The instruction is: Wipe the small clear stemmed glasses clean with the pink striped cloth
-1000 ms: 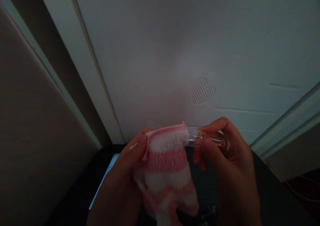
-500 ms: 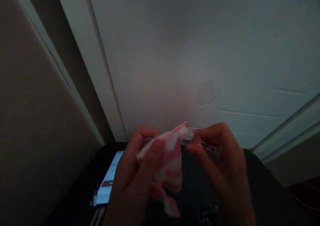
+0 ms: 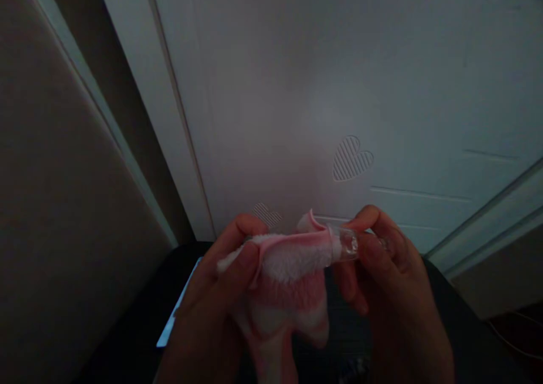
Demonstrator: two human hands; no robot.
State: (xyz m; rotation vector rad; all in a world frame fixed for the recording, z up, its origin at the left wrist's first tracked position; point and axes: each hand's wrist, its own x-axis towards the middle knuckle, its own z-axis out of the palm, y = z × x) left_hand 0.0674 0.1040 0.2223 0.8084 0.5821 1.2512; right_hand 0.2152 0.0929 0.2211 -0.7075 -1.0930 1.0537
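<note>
A fluffy pink-and-white striped cloth (image 3: 292, 262) is pinched between the thumb and fingers of my left hand (image 3: 224, 282), its lower folds hanging toward the table. My right hand (image 3: 390, 271) is closed on a clear, tube-like piece (image 3: 348, 244), glass or plastic. The cloth's right end meets the wide end of this piece, and some white pile shows through its clear wall. My right fingers cover the narrower end, so its full shape is hidden.
A lit phone (image 3: 167, 330) lies on the dark table (image 3: 139, 316), partly behind my left hand. A small dark patterned object (image 3: 354, 368) sits near the bottom edge. Beyond the table stands a white panel (image 3: 275, 101) with embossed hearts.
The clear piece has turned, and its wide end now surrounds or overlaps the cloth's right end. The cloth is spread more to the right. My left hand covers more of the phone.
</note>
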